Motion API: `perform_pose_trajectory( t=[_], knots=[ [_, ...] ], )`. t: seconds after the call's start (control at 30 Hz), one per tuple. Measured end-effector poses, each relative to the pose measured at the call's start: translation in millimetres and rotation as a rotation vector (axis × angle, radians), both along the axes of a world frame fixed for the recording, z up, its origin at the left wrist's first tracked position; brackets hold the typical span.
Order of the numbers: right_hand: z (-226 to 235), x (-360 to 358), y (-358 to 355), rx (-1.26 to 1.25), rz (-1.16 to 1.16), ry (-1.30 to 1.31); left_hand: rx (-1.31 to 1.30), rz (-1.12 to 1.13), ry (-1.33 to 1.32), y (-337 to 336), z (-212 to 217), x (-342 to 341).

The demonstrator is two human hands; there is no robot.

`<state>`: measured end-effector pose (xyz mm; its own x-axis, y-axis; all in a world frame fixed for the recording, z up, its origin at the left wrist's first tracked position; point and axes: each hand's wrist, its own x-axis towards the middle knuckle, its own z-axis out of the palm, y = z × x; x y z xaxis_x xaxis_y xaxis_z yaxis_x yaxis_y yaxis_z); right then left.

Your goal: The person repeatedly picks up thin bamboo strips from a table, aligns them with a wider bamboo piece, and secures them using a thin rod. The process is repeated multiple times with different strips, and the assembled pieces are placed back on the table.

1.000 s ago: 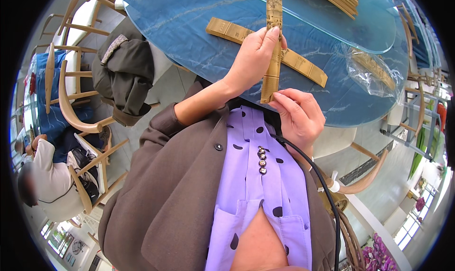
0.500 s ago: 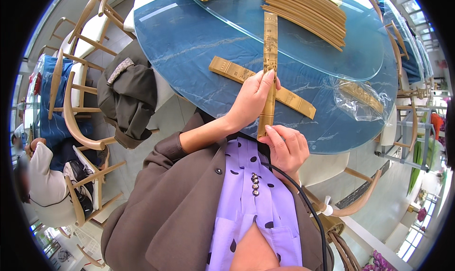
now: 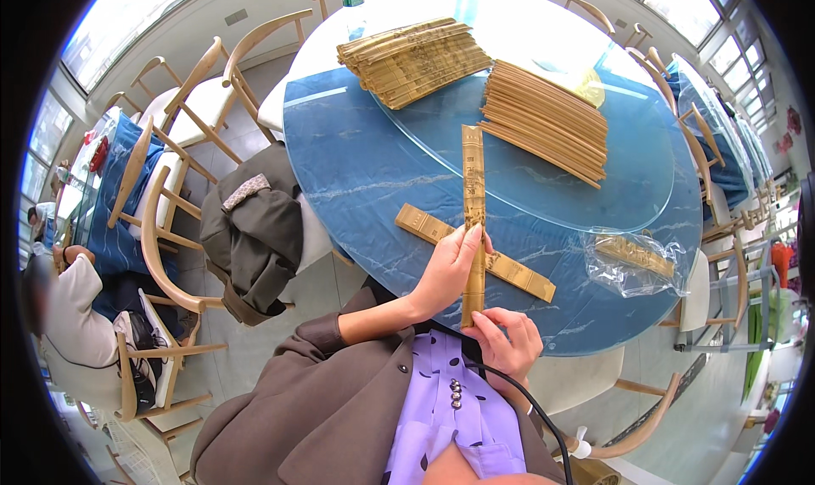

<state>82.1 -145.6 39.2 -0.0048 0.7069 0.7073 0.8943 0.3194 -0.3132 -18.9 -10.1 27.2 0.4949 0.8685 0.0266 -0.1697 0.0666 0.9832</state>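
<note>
I'm gripping the bamboo slat point(image 3: 473, 205) mid-length with my left hand point(image 3: 448, 269), my right hand point(image 3: 508, 339) pinching its near end above the table point(image 3: 356, 171).

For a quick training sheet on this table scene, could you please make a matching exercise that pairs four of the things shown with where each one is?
Things:
1. long tan bamboo strip
2. flat tan bamboo strip
3. clear plastic bag
4. dark folded jacket

Places:
A. draped over a wooden chair beside the round blue table
B. lying on the table, crossing under the held strip
C. held in the left hand and right hand
D. on the table near its right edge

Pairs: 1-C, 2-B, 3-D, 4-A
</note>
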Motion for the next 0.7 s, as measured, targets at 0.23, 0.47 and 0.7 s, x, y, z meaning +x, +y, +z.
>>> perform_pose_trajectory(
  t=[0.23,0.47,0.7],
  knots=[
    [-5,4,1,-0.004,-0.003,0.034,0.025,0.028,-0.008,-4,-1,3],
    [-1,3,9,-0.428,-0.092,0.709,0.045,0.037,-0.021,-21,-6,5],
    [-2,4,20,-0.692,0.088,1.065,0.167,0.121,0.034,-12,5,-6]
  ],
)
